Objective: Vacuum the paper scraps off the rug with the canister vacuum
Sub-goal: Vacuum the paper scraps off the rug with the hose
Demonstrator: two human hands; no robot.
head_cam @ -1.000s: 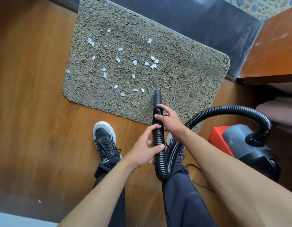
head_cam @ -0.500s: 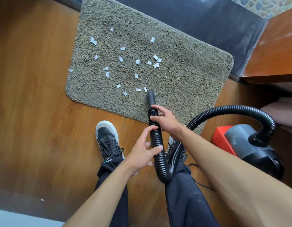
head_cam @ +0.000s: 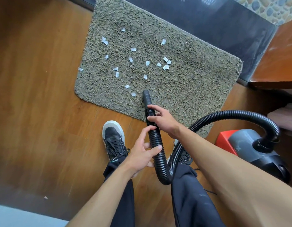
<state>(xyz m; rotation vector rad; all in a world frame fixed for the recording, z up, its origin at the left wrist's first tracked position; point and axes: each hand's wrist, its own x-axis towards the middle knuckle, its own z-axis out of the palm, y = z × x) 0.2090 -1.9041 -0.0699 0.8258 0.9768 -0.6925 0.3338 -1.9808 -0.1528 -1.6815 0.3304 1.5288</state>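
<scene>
A shaggy grey-green rug (head_cam: 191, 82) lies on the wooden floor with several white paper scraps (head_cam: 147, 63) scattered over its left and middle parts. The black ribbed vacuum hose (head_cam: 156, 138) ends in a smooth nozzle (head_cam: 146, 96) that touches the rug's near part, just right of a scrap (head_cam: 133, 94). My right hand (head_cam: 161, 119) grips the hose just behind the nozzle. Lower down, my left hand (head_cam: 142, 153) holds the hose with thumb and fingers round it. The hose loops back to the grey and red canister (head_cam: 250, 145) at the right.
My left shoe (head_cam: 114, 140) stands on the wooden floor (head_cam: 35, 95) just below the rug. A dark step (head_cam: 215, 25) runs behind the rug, and a wooden cabinet (head_cam: 279, 59) stands at the right. One scrap (head_cam: 80, 69) lies at the rug's left edge.
The nozzle has moved left along the rug's near part, and the two scraps that lay there are no longer visible. Both hands kept their grip on the hose.
</scene>
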